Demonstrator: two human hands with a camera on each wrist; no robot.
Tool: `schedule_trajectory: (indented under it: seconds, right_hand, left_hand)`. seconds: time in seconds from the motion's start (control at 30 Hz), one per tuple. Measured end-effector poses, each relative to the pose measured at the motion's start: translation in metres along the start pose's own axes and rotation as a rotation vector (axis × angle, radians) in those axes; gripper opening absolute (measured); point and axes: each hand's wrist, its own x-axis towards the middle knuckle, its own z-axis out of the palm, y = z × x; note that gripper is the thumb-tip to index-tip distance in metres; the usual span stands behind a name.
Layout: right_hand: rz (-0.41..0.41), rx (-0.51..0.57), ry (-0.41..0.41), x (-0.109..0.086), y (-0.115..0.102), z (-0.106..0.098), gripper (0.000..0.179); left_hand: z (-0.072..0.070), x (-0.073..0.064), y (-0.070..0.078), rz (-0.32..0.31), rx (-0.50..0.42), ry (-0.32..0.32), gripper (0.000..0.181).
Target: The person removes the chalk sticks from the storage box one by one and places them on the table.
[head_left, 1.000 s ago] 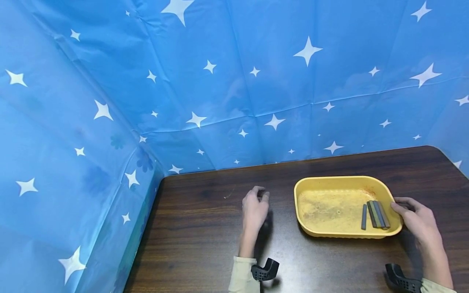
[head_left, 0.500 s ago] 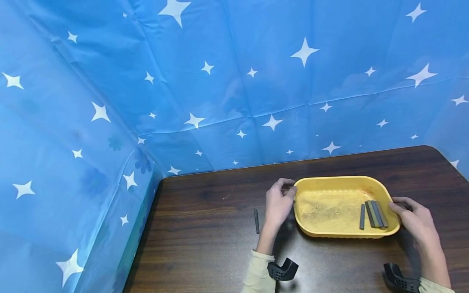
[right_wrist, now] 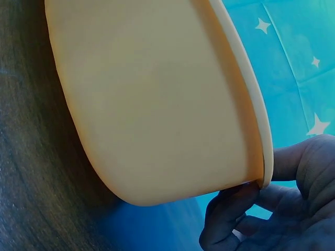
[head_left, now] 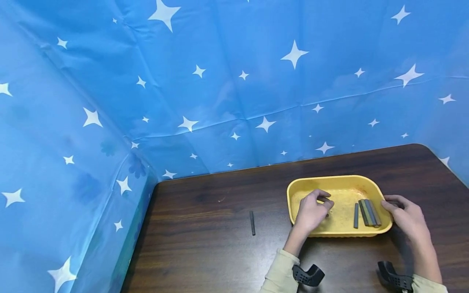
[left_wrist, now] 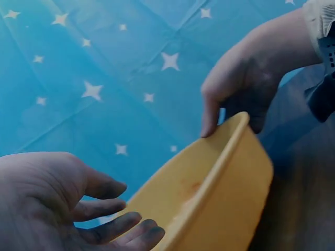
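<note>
My right hand (head_left: pixel 407 217) pinches the right end of a yellow plastic tray (head_left: pixel 329 234), thumb and fingers on either side of its rim, as the right wrist view also shows. Over the tray's left half hovers my left hand (head_left: pixel 310 212). Its fingers are loosely bent, and in the left wrist view the hand (left_wrist: pixel 47 198) holds nothing. Inside the tray at the right lies a close row of slim grey and olive sticks (head_left: pixel 370 213), like chalk or pastels. Just left of them lies a separate blue-grey stick (head_left: pixel 356 215).
A single dark stick (head_left: pixel 252 223) lies on the dark wooden table (head_left: pixel 198 244), left of the tray. Blue cloth (head_left: pixel 227 81) with white stars rises behind the table and along its left side.
My left hand has moved right, away from the dark stick on the table, past the tray's left rim to above its inside. The right hand keeps its grip on the tray.
</note>
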Motion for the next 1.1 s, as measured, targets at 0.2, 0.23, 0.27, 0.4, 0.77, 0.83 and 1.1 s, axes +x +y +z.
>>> schedule_trajectory:
  seconds: [0.2,0.23,0.27,0.4,0.77,0.83,1.1]
  right_hand:
    - [-0.014,0.007,-0.009,-0.001,0.000,0.001,0.051]
    - [-0.013,0.009,-0.008,-0.001,0.000,0.001,0.052]
    - [-0.011,0.011,-0.008,-0.001,0.000,0.001,0.052]
    - [-0.013,0.016,-0.011,-0.001,-0.001,0.002,0.052]
    - [0.002,0.045,-0.023,0.002,-0.003,0.007,0.054]
    - [0.004,0.046,-0.023,0.003,-0.004,0.006,0.054]
    - [-0.013,0.048,-0.019,0.002,-0.004,0.006,0.052]
  left_hand:
    - [0.020,0.005,0.000,-0.079,0.018,-0.052,0.019]
    - [0.023,0.007,0.000,-0.089,0.027,-0.058,0.020]
    - [0.026,0.008,0.000,-0.098,0.035,-0.064,0.020]
    - [0.035,0.015,0.001,-0.139,0.066,-0.081,0.022]
    - [0.055,0.023,-0.004,-0.243,0.046,-0.120,0.025]
    - [0.058,0.024,-0.003,-0.259,0.024,-0.124,0.025]
    - [0.070,0.027,0.001,-0.300,-0.115,-0.124,0.025]
